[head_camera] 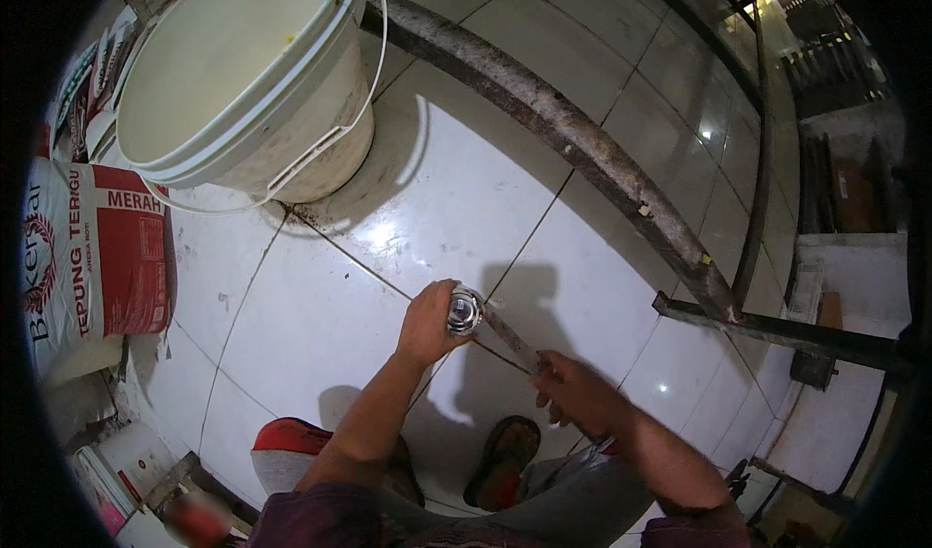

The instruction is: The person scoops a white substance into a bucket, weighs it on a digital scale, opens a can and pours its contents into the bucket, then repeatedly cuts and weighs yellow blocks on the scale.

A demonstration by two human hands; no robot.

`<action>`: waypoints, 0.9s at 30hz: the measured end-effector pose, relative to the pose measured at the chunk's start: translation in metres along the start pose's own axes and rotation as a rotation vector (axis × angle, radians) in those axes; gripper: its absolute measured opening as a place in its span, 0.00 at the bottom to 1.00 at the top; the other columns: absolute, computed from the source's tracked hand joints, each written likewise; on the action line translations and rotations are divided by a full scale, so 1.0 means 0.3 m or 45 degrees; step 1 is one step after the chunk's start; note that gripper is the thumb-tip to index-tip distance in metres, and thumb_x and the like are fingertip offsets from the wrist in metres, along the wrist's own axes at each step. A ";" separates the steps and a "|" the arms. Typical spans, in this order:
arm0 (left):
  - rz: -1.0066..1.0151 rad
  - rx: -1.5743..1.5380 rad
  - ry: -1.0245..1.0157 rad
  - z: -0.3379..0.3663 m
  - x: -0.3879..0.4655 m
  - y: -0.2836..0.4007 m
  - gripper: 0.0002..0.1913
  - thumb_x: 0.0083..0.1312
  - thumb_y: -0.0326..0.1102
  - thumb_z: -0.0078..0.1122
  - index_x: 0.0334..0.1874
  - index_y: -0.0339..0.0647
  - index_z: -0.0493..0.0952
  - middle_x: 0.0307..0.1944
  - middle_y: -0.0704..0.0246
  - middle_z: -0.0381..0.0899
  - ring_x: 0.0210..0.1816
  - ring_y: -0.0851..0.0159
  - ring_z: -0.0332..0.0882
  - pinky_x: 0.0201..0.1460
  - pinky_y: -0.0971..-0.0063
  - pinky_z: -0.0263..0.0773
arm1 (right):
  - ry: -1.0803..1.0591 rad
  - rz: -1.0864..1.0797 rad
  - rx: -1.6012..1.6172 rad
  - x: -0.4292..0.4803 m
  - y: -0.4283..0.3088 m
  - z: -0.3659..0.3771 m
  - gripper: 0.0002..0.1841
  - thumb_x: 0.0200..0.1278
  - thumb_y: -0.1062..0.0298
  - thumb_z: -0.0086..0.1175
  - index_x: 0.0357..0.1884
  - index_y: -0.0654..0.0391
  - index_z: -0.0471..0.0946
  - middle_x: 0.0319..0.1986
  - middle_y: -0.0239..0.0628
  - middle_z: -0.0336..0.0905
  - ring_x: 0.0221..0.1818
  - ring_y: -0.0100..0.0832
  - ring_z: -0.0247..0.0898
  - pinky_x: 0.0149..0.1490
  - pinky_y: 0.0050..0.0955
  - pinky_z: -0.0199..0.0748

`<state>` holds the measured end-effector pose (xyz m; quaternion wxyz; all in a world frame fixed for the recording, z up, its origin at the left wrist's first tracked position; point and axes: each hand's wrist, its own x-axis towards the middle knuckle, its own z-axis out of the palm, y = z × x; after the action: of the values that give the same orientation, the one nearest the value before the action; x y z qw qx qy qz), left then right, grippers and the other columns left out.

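Observation:
My left hand (428,322) is wrapped around a small round shiny metal can (464,311), its round end facing up toward me. In my right hand (579,395) is a long, narrow, flat tool with a worn, stained blade (511,335). The far tip of that blade meets or lies very close to the can's right side; whether they touch I cannot tell. My fingers cover the tool's handle end. Both hands are above the white tiled floor (306,315), in front of my sandalled feet (506,453).
A large white plastic bucket (313,155) with a wire handle stands at upper left. Beside it is a red and white flour sack (131,249). A dirty metal bar (553,111) of a frame crosses the right side, joining a lower crossbar (794,340). Shelving stands at far right.

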<state>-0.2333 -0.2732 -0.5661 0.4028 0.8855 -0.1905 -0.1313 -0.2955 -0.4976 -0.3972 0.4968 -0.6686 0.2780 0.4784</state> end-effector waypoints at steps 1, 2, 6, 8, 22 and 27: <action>-0.011 -0.048 -0.047 0.005 0.005 -0.010 0.43 0.45 0.40 0.76 0.62 0.38 0.62 0.56 0.52 0.72 0.57 0.46 0.72 0.61 0.60 0.69 | -0.067 0.029 -0.038 0.011 -0.038 -0.029 0.21 0.70 0.62 0.48 0.59 0.62 0.65 0.31 0.42 0.76 0.23 0.30 0.73 0.29 0.32 0.73; -0.007 -0.075 -0.090 0.008 0.014 -0.025 0.42 0.46 0.38 0.76 0.62 0.38 0.62 0.55 0.53 0.73 0.56 0.46 0.73 0.60 0.59 0.70 | -0.114 0.071 -0.086 0.028 -0.076 -0.064 0.19 0.70 0.62 0.48 0.56 0.62 0.65 0.31 0.41 0.76 0.23 0.30 0.73 0.28 0.31 0.73; 0.058 -0.138 -0.210 0.002 0.038 -0.070 0.41 0.45 0.37 0.75 0.61 0.38 0.62 0.55 0.53 0.73 0.56 0.47 0.73 0.59 0.60 0.71 | -0.169 0.156 -0.184 0.074 -0.105 -0.132 0.15 0.71 0.62 0.47 0.51 0.62 0.66 0.30 0.42 0.75 0.24 0.29 0.72 0.27 0.31 0.72; 0.032 -0.150 -0.234 -0.002 0.041 -0.076 0.40 0.45 0.36 0.75 0.61 0.38 0.63 0.55 0.53 0.72 0.56 0.46 0.73 0.59 0.60 0.71 | -0.115 -0.021 -0.249 0.074 -0.040 -0.105 0.19 0.71 0.62 0.47 0.58 0.63 0.66 0.31 0.43 0.76 0.25 0.30 0.72 0.30 0.32 0.74; 0.084 -0.130 -0.322 -0.008 0.058 -0.084 0.41 0.43 0.33 0.74 0.61 0.40 0.62 0.56 0.54 0.72 0.58 0.47 0.72 0.61 0.62 0.71 | -0.001 0.063 -0.082 0.041 -0.005 -0.075 0.24 0.70 0.62 0.48 0.66 0.57 0.64 0.35 0.43 0.78 0.28 0.32 0.74 0.35 0.34 0.75; 0.065 -0.100 -0.283 -0.004 0.060 -0.076 0.41 0.45 0.35 0.74 0.62 0.40 0.61 0.57 0.53 0.72 0.57 0.46 0.73 0.60 0.61 0.71 | 0.412 -0.705 -0.684 0.078 0.183 0.068 0.23 0.71 0.62 0.46 0.65 0.57 0.65 0.37 0.51 0.78 0.33 0.48 0.78 0.42 0.42 0.76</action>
<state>-0.2113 -0.2665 -0.5842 0.4170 0.8439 -0.2511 -0.2257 -0.3402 -0.4955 -0.4414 0.3646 -0.8905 0.0274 0.2709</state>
